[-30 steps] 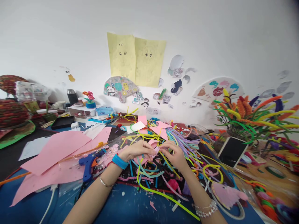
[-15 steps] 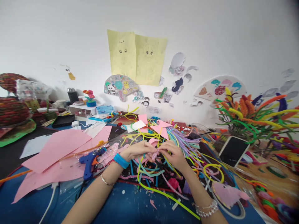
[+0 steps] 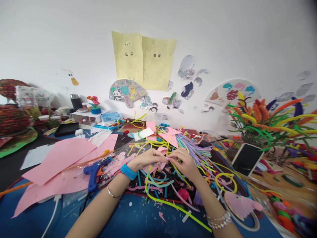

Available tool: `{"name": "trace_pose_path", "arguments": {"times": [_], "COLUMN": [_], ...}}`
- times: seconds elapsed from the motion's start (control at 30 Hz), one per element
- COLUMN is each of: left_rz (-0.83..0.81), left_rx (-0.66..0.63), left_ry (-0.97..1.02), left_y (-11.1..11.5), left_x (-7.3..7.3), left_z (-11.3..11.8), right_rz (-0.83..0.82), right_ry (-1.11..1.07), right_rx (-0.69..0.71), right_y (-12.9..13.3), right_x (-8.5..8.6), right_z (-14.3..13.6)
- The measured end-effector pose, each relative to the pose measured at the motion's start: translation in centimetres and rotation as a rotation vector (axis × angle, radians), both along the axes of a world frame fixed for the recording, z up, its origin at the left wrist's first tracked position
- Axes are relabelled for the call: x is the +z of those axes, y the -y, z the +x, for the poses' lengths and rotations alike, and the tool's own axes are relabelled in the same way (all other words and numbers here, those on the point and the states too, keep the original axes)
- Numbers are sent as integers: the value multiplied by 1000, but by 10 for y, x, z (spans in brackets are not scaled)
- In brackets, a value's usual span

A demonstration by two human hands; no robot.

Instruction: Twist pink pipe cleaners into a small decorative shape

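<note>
Above the heap of pipe cleaners, my left hand (image 3: 148,159) pinches a small light-pink piece (image 3: 163,164), which looks like a bent fuzzy pipe cleaner. The fingertips of my right hand (image 3: 183,162) meet it from the other side, pinched on its end. My fingers cover much of this piece, so its full shape is hidden. Loose pipe cleaners in yellow, teal and lilac (image 3: 195,148) lie beneath and behind both hands. A curl of pink paper (image 3: 162,150) shows just beyond my fingertips.
Left of my forearm lies a blue glue gun (image 3: 91,175) beside large pink sheets (image 3: 61,158). On the right, a phone (image 3: 247,159) leans before a vase of colourful pipe-cleaner stems (image 3: 262,115). A pink fuzzy shape (image 3: 241,205) rests near my right wrist.
My hands stay almost in place, with small finger shifts around the pink piece. The whole view has shifted slightly.
</note>
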State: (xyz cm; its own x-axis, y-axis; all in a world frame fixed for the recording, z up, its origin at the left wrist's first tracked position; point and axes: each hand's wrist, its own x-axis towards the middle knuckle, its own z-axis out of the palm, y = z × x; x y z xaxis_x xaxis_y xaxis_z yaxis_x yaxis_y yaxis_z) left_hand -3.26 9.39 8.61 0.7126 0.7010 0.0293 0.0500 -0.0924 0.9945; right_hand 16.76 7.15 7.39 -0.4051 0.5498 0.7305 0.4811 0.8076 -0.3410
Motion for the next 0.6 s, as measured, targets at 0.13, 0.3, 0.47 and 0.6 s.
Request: {"name": "trace_pose_path", "arguments": {"times": [0.13,0.3,0.47,0.6], "left_rz": [-24,-35,-6,26], "left_rx": [64,164,227,253], "left_ry": [29,146,245,288], "left_y": [-2,-6,-6,-3], "left_x": [-5,-15,-18,-15], "left_z": [3,10,15,15], "right_rz": [-16,-63,-75,-82], "right_ry": [-27,-158,-309,-331], "right_rx": [-9,-92,-173,-158], "right_y": [0,7,14,15], "right_x": [1,-1,-4,-3], "right_z": [0,-10,-26,-29]}}
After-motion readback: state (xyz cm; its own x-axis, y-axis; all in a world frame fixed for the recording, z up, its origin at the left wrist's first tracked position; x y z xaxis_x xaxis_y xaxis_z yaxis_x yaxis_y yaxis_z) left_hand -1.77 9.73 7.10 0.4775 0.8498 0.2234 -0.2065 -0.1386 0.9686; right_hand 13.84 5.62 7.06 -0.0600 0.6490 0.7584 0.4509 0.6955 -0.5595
